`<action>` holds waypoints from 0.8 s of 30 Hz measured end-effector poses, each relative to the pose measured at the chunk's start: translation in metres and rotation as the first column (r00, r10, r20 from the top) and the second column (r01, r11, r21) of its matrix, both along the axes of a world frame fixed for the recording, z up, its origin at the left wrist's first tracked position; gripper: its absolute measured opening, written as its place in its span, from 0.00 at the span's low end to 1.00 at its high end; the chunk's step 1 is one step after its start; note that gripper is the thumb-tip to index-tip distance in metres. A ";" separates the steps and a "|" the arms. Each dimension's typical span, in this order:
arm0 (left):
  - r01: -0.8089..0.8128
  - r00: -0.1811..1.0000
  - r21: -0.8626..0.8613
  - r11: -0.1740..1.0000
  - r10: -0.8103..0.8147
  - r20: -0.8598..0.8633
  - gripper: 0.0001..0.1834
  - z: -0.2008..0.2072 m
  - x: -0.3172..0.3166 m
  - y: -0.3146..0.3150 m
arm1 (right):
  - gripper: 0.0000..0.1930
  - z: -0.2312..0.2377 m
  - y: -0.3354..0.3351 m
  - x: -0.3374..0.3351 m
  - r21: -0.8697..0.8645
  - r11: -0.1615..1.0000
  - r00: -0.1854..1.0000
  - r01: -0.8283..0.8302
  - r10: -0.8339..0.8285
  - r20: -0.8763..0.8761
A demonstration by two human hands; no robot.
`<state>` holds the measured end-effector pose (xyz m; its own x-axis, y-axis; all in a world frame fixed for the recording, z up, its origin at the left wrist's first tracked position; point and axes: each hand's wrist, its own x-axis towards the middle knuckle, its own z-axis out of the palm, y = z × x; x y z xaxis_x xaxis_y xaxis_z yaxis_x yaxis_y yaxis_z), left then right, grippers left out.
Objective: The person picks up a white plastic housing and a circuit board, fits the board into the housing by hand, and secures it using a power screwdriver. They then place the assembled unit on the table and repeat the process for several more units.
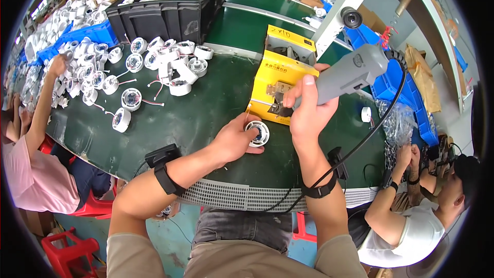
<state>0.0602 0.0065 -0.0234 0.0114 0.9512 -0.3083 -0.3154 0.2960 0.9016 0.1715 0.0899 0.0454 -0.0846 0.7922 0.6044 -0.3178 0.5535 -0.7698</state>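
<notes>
My left hand (232,138) is closed around a white round housing (264,135) with a dark circuit board inside, low over the green work table. My right hand (313,110) grips a grey electric screwdriver (350,74), tilted with its cable end up and to the right. The tool's front end points toward the metal front plate of a yellow screw feeder (263,80); fingers partly hide the tip, so I cannot tell whether it touches. The feeder stands just beyond both hands.
Loose white round housings (131,99), some with wires, lie at left. Behind them stand a black crate (159,20) and a blue bin (100,33), heaped with white parts. The screwdriver's black cable (383,118) loops at right. Co-workers sit on either side.
</notes>
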 end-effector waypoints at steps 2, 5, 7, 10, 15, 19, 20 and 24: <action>0.001 1.000 0.003 1.000 -0.001 0.001 0.14 0.000 0.001 0.000 | 0.14 -0.005 -0.011 0.006 -0.077 0.991 0.993 -0.110 0.106 -0.061; 0.016 1.000 0.009 1.000 -0.016 -0.005 0.13 0.001 -0.002 0.001 | 0.15 -0.009 -0.022 0.004 -0.103 0.981 0.984 -0.166 0.159 -0.076; -0.021 1.000 0.023 1.000 0.021 -0.008 0.14 -0.001 0.000 0.001 | 0.15 -0.009 -0.027 0.003 -0.128 0.973 0.978 -0.194 0.182 -0.098; -0.003 1.000 0.013 1.000 0.003 -0.021 0.14 0.002 -0.001 0.001 | 0.15 -0.015 -0.030 0.000 -0.121 0.975 0.981 -0.188 0.181 -0.063; 0.002 1.000 0.034 0.999 -0.001 -0.026 0.13 0.000 -0.003 0.001 | 0.15 -0.017 -0.032 -0.004 -0.122 0.973 0.979 -0.198 0.192 -0.063; -0.003 0.999 0.039 0.999 0.005 -0.038 0.13 0.000 -0.001 0.000 | 0.14 -0.019 -0.033 -0.007 -0.142 0.970 0.980 -0.196 0.189 -0.061; -0.003 0.999 0.036 0.999 0.004 -0.038 0.13 0.000 -0.002 0.000 | 0.14 -0.020 -0.033 -0.008 -0.151 0.970 0.981 -0.190 0.183 -0.059; -0.017 0.999 0.036 0.999 0.018 -0.030 0.13 0.002 -0.002 0.000 | 0.14 -0.025 -0.032 -0.009 -0.155 0.968 0.980 -0.198 0.193 -0.046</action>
